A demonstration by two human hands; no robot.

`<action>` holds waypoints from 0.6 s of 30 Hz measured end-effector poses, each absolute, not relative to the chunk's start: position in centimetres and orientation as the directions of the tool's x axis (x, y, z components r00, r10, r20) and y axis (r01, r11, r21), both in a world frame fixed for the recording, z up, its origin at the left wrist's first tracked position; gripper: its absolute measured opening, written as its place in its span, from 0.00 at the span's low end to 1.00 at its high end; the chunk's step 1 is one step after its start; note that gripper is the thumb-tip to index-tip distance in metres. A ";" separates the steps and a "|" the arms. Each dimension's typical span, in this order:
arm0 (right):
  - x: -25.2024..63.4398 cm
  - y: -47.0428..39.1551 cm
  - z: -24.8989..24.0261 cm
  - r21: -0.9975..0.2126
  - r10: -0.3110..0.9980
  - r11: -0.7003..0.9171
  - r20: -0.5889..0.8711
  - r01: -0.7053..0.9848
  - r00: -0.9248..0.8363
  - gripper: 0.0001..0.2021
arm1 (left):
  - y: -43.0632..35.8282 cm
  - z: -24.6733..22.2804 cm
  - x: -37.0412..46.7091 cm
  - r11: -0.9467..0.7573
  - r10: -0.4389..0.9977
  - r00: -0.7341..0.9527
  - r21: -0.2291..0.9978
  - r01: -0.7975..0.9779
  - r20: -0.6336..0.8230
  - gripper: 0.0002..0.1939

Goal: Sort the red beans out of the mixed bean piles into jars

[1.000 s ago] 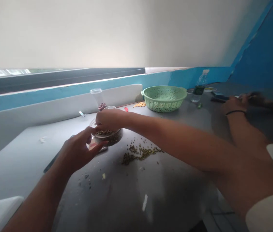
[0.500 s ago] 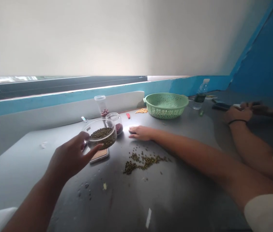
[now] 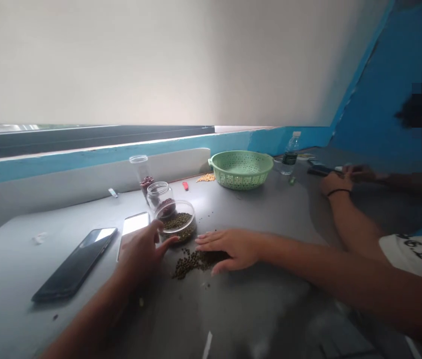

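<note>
My left hand [image 3: 145, 248] grips the near-left side of a clear round container [image 3: 192, 223], thumb and fingers around its wall. Small olive-green beans [image 3: 177, 222] fill part of it, and it looks slightly tilted. Right beside it on the table, a loose pile of the same beans [image 3: 186, 264] is spread out. My right hand [image 3: 231, 249] lies over the right part of that pile, palm down with fingers stretched toward the container. Behind the container stand an open clear jar [image 3: 157, 188] with dark red beans and a taller clear cup [image 3: 138, 167] with reddish beans.
Two phones, a black one [image 3: 74, 264] and a white-edged one [image 3: 134, 224], lie at the left. A green basket [image 3: 243, 179], yellow kernels [image 3: 206, 177], a red piece [image 3: 185, 186] and a water bottle [image 3: 290, 157] are farther back. Another person's hands [image 3: 340, 182] are at right.
My left hand has brought the container right, down beside the loose beans. My right hand has come back toward me, onto the pile. The view has shifted, showing the black phone.
</note>
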State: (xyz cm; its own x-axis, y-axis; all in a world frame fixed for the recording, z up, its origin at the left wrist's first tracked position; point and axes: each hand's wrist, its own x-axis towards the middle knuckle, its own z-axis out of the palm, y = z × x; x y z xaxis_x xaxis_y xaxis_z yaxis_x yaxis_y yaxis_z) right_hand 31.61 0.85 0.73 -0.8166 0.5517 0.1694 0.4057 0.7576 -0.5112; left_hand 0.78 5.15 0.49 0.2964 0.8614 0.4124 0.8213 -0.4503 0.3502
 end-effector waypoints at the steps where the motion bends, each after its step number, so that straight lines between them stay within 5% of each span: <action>1: 32.2 0.7 1.0 -0.519 0.590 0.737 0.179 0.434 -0.788 0.37 | 5.2 0.4 1.1 -0.439 0.869 0.291 0.353 0.827 0.400 0.22; 5: 34.8 0.1 0.8 -0.537 0.730 0.604 0.078 0.589 -0.679 0.48 | 4.0 0.8 0.7 -0.376 0.901 0.242 0.372 0.849 0.359 0.34; 9: 34.5 0.2 -0.8 -0.460 0.719 0.622 0.018 0.633 -0.694 0.59 | 0.8 0.0 0.0 -0.350 0.925 0.258 0.361 0.865 0.279 0.38; 18: 31.2 1.0 -1.1 -0.495 0.541 0.763 0.138 0.416 -0.830 0.46 | -3.2 -4.3 6.7 -0.418 0.908 0.399 0.311 0.854 0.125 0.47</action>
